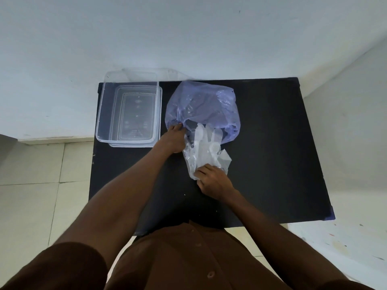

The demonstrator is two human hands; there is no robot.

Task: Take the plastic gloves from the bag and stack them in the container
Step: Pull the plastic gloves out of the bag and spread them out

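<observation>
A: Room?
B: Small black table (272, 143), matte top, rectangular, pushed vs. pale wall (188, 34).
A: Wall cond.?
B: Plain white w/ bluish cast, few tiny dark specks. Second wall (356, 84) on right, meets first at corner, brighter low down.
A: Floor?
B: Light tiles (31, 195), cream-ish, thin dark grout lines, left of table. Raised pale ledge (52, 139) along wall base. Right of table, floor (345, 243) whiter, w/ small paint-like flecks.
A: Light?
B: Soft, even. Source out of view.

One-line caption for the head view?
Left hand holds purple bag open; right hand pulls out clear plastic gloves.
</observation>
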